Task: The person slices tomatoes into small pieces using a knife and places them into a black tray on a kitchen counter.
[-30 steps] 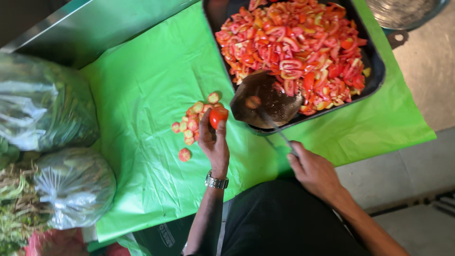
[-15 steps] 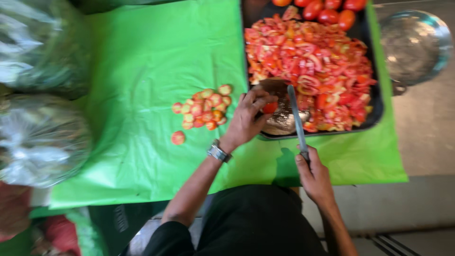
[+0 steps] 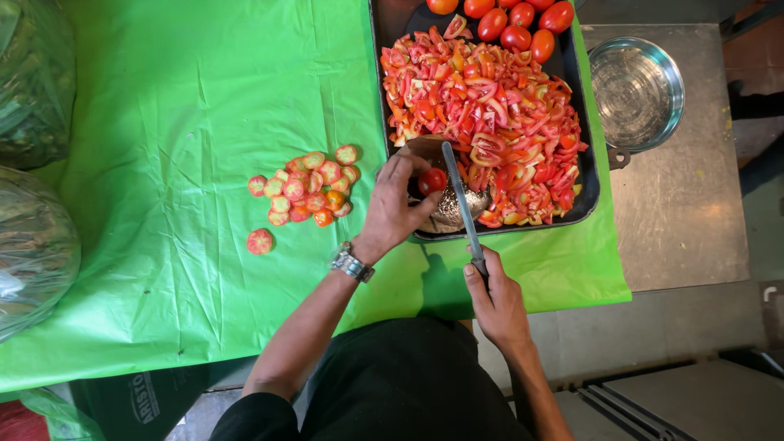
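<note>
My left hand (image 3: 392,204) holds a small red tomato (image 3: 432,180) on a round wooden cutting block (image 3: 425,149) inside the near left corner of a black tray (image 3: 591,192). My right hand (image 3: 496,300) grips the handle of a long knife (image 3: 459,194), its blade lying just right of the tomato and pointing away from me. The tray is heaped with cut tomato pieces (image 3: 490,122), and whole tomatoes (image 3: 510,20) sit at its far end. A pile of cut tomato tops (image 3: 306,189) lies on the green sheet (image 3: 188,122) left of my hand.
A lone tomato top (image 3: 260,241) lies nearer the table's front edge. A steel bowl (image 3: 635,92) stands on the metal surface right of the tray. Two clear plastic bags of greens (image 3: 33,82) sit at the left edge of the sheet.
The view has shifted so the tray sits further in frame. My left hand has set the tomato on the cutting block and my right hand has brought the knife blade alongside it.
</note>
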